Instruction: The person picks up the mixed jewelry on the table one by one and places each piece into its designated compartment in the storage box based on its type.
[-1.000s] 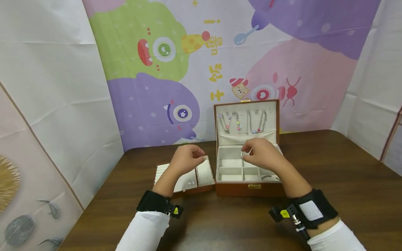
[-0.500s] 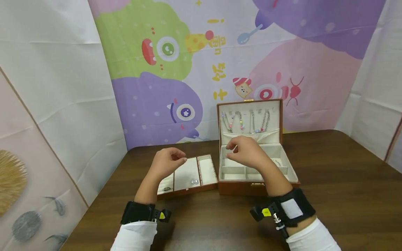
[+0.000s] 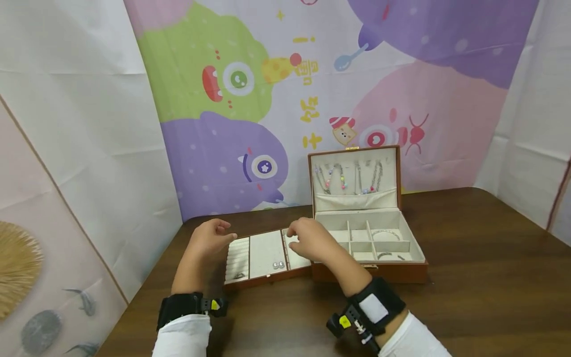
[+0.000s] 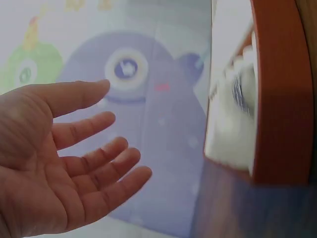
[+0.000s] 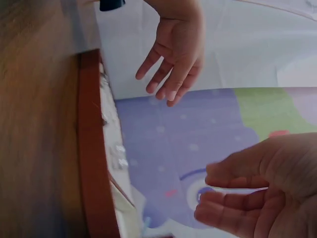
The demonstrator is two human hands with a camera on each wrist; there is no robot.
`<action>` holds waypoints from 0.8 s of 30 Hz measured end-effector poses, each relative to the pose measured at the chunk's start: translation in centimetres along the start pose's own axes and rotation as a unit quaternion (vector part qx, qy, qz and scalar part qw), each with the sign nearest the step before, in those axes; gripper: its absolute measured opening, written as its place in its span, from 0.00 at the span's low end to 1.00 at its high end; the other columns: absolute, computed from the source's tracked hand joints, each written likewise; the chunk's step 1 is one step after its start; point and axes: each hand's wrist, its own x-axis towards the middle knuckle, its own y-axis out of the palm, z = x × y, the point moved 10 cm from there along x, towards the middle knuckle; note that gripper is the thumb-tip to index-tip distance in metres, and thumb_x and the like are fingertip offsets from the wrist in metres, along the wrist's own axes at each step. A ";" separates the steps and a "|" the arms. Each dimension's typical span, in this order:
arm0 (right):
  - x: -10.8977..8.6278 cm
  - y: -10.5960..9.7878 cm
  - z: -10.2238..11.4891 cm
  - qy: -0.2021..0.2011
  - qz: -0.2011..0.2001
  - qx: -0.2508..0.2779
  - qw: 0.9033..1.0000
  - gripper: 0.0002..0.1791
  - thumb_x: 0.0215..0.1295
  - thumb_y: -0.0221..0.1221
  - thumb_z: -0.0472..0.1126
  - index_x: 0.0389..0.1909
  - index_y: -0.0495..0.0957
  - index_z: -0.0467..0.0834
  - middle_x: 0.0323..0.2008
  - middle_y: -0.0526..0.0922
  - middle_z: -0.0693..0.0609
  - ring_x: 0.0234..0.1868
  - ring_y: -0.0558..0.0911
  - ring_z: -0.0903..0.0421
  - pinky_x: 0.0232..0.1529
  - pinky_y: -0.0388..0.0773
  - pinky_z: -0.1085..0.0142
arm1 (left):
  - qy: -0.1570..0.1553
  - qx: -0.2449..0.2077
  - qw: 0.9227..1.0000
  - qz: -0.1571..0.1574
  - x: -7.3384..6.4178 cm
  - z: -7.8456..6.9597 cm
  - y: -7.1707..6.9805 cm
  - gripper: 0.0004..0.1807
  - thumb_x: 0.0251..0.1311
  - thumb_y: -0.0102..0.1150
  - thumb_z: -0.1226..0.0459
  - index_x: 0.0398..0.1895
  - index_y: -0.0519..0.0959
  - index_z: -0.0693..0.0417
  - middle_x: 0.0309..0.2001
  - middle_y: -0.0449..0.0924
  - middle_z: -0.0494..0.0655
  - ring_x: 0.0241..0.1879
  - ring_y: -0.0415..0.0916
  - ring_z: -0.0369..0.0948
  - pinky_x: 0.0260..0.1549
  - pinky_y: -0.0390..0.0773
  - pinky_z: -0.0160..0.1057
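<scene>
My left hand (image 3: pixel 207 240) hovers beside the left edge of a shallow jewelry tray (image 3: pixel 267 254), holding nothing. In the left wrist view its fingers are spread and loosely bent. Over the tray's right compartment is my right hand (image 3: pixel 311 240), also holding nothing; its fingers are relaxed in the right wrist view. A dark ring (image 3: pixel 239 275) lies among the ring rolls at the tray's left. Two round shiny earrings (image 3: pixel 278 265) sit in the middle compartment. Right of the tray stands an open brown jewelry box (image 3: pixel 415 272) with a bracelet (image 3: pixel 385 233) in a rear compartment.
Several necklaces and bead strands (image 3: pixel 350 178) hang inside the raised lid. Another silver bracelet (image 3: pixel 390 256) lies in a front compartment of the box. All this stands on a dark wooden table (image 3: pixel 285 322) before a cartoon-print cloth (image 3: pixel 214 168).
Both hands have moved left. The right hand has gone from above the box to the tray's right compartment, and the left from above the tray to its left side.
</scene>
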 end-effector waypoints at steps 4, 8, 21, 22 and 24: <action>1.0 1.8 0.0 0.020 0.012 -0.024 0.999 0.03 0.57 0.63 0.31 0.32 0.81 0.35 0.31 0.82 0.47 0.36 0.81 0.48 0.39 0.78 0.58 | -0.032 0.016 0.999 0.016 0.2 2.9 0.2 0.26 0.63 0.61 0.57 0.58 0.74 0.66 0.55 0.74 0.67 0.55 0.72 0.61 0.50 0.74 0.57; 2.0 3.6 -0.6 0.073 0.022 -0.050 0.996 0.12 0.54 0.59 0.28 0.16 0.70 0.41 0.17 0.69 0.53 0.22 0.68 0.55 0.23 0.67 0.64 | -0.066 -0.003 0.997 0.046 0.2 5.4 1.2 0.25 0.61 0.63 0.59 0.55 0.74 0.69 0.53 0.75 0.67 0.52 0.74 0.60 0.45 0.79 0.54; 3.3 6.5 -1.5 0.169 0.051 -0.159 0.971 0.04 0.61 0.60 0.34 0.29 0.84 0.41 0.30 0.83 0.47 0.33 0.83 0.48 0.24 0.82 0.55 | -0.113 -0.108 0.981 0.117 -0.3 7.2 4.9 0.17 0.59 0.57 0.73 0.50 0.73 0.77 0.32 0.77 0.58 0.28 0.79 0.46 0.28 0.84 0.46; 3.3 6.5 -1.6 0.172 0.051 -0.162 0.970 0.04 0.61 0.61 0.34 0.30 0.84 0.41 0.31 0.83 0.46 0.34 0.83 0.48 0.25 0.82 0.55 | -0.111 -0.108 0.981 0.119 -0.2 7.0 5.0 0.17 0.59 0.57 0.74 0.50 0.73 0.77 0.32 0.77 0.58 0.28 0.79 0.46 0.28 0.84 0.46; 3.7 7.3 -2.2 0.167 0.047 -0.170 0.970 0.04 0.61 0.61 0.34 0.31 0.84 0.41 0.32 0.84 0.46 0.34 0.82 0.47 0.24 0.82 0.54 | -0.103 -0.096 0.983 0.120 -0.1 6.7 5.0 0.16 0.58 0.57 0.74 0.48 0.73 0.77 0.31 0.77 0.58 0.27 0.79 0.45 0.27 0.84 0.45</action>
